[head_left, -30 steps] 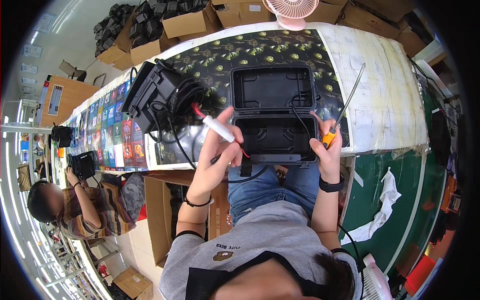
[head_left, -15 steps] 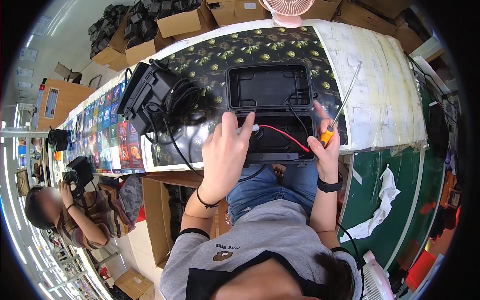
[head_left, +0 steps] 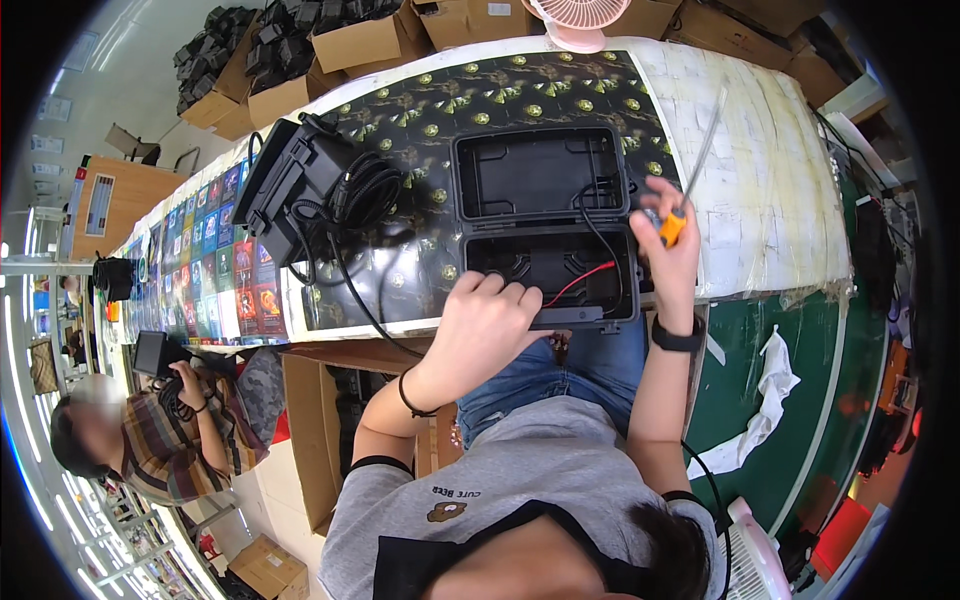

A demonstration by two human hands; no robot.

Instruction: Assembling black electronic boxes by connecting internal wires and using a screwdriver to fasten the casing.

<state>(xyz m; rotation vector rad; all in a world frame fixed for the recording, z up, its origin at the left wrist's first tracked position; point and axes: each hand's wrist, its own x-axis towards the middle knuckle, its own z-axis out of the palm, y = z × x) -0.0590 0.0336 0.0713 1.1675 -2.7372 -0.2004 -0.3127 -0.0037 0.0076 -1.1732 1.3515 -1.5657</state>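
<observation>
A black plastic case [head_left: 628, 300] lies open on the table before me, its lid [head_left: 540, 172] folded back on the far side. My left hand [head_left: 490, 315] is closed at the case's near left edge. A thin red wire [head_left: 580, 284] crosses the case and runs into its curled fingers, which hide that end. A black cord [head_left: 612, 240] loops from the hinge side into the case. Just right of the case, my right hand [head_left: 668, 245] grips a screwdriver [head_left: 672, 227] by its orange handle. The long shaft points up and away.
To the left sits another black device [head_left: 305, 190] with a coiled black cable [head_left: 368, 195]. A pink fan [head_left: 580, 22] stands at the far edge, before cardboard boxes [head_left: 370, 45]. Left of the table, a person [head_left: 190, 435] handles a black device. White cloth [head_left: 755, 410] lies on the green surface at right.
My left hand has moved nearer and slightly right, its fingers now curled; the white connector it held is hidden. My right hand has shifted right with the screwdriver. The other person has lowered their device.
</observation>
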